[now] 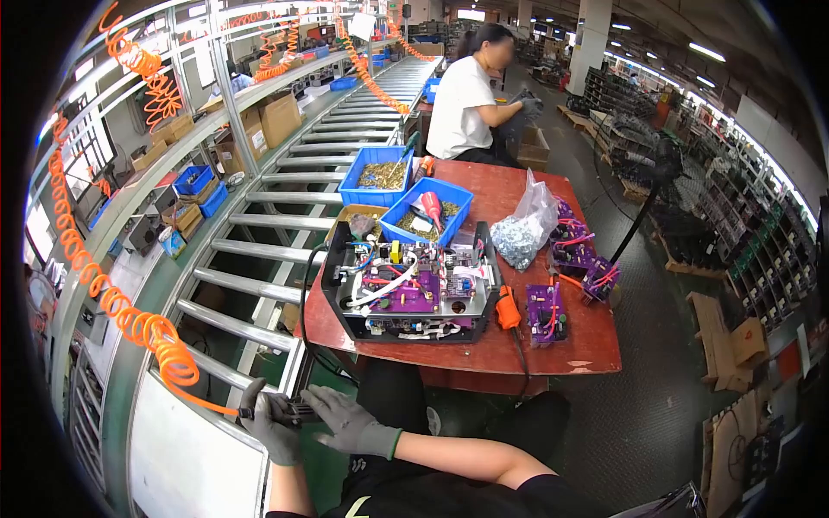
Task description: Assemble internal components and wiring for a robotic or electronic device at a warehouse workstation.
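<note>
In a grey glove, my left hand is closed round a dark tool at the end of an orange coiled air hose. The tool's exact kind is hard to make out. My right hand, also gloved in grey, has its fingers stretched out flat beside the tool's far end; whether it touches is unclear. Ahead of both hands, an open black chassis with purple circuit boards, wires and connectors stands on the red table.
Two blue bins of small metal parts stand behind the chassis, one with a red-handled tool. An orange-and-black corded tool, purple boards and a clear bag of parts lie right. Left runs a roller conveyor. Beyond sits a person.
</note>
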A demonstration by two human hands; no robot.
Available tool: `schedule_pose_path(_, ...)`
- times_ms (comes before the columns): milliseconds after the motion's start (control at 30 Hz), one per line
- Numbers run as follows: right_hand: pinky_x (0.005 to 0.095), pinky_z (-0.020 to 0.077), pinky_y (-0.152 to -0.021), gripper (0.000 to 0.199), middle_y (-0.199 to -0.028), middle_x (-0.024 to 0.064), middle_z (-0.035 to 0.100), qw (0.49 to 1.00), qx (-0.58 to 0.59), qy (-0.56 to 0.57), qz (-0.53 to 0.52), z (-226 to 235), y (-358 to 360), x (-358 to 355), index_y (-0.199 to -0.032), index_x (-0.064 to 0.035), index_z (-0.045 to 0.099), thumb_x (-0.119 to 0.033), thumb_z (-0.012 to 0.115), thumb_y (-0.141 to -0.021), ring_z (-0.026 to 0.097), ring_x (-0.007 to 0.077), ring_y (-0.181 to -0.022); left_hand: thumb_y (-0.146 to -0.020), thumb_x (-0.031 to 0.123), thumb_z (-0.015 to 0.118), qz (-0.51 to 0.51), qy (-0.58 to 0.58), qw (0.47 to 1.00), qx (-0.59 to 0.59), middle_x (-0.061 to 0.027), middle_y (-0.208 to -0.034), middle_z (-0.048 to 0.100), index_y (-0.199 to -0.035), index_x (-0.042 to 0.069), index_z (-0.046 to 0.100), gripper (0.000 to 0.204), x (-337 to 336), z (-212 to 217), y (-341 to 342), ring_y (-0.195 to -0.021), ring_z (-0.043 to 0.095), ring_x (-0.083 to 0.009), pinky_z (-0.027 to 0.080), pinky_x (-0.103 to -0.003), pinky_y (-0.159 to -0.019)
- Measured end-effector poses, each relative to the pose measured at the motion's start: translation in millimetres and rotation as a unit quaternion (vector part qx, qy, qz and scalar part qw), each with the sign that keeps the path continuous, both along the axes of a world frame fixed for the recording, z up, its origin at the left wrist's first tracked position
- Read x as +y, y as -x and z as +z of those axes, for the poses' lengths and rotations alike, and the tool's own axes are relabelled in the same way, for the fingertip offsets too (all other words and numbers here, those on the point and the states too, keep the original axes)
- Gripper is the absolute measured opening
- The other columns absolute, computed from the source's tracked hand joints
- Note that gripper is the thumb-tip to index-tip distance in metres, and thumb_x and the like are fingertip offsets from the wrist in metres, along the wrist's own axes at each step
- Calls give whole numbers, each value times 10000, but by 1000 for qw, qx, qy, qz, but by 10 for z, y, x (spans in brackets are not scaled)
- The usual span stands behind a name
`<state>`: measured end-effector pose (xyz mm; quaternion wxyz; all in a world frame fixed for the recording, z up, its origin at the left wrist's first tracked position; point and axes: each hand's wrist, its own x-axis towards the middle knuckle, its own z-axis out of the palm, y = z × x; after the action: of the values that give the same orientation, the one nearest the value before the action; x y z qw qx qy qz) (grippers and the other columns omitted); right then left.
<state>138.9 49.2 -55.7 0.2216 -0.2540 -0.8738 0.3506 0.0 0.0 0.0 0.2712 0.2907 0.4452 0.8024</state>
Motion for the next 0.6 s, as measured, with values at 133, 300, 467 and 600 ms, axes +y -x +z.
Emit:
schedule_pose_path(133, 443, 423, -1018, 814, -1363, 163, 476, 999, 37, -38, -5, 138, 1, -11, -1495, -121, 294, -241, 708, -804, 506, 338, -1227, -952, 155, 521, -4, -24, 1000, 7, -12, -627, 413, -1137, -34, 557, 267, -136, 137, -327, -600, 434, -122, 408, -286, -615)
schedule_pose_path(300, 454, 516, -805, 604, -1060, 154, 600, 993, 119, -13, -19, 173, -134, 24, -1331, -63, 486, -159, 694, -772, 622, 367, -944, -947, 194, 581, -65, -29, 997, 42, -40, -672, 503, -1089, -36, 558, 271, -159, 210, -534, -633, 484, -133, 439, -298, -658)
schedule_pose_path(467, 443, 517, -722, 445, -913, 157, 629, 981, 188, -20, -42, 142, -200, 49, -1158, -53, 585, -109, 704, -732, 629, 384, -888, -904, 284, 684, -169, 52, 983, 56, -60, -832, 586, -1214, -26, 552, 458, -128, 234, -505, -723, 539, -137, 459, -284, -674)
schedule_pose_path(600, 408, 526, -707, 415, -950, 164, 628, 972, 231, 41, -19, 195, -86, 62, -1143, -39, 576, -89, 692, -749, 628, 385, -896, -906, 227, 654, -159, 91, 979, 94, -54, -825, 572, -1204, -25, 559, 402, -92, 278, -454, -730, 531, -128, 451, -275, -655)
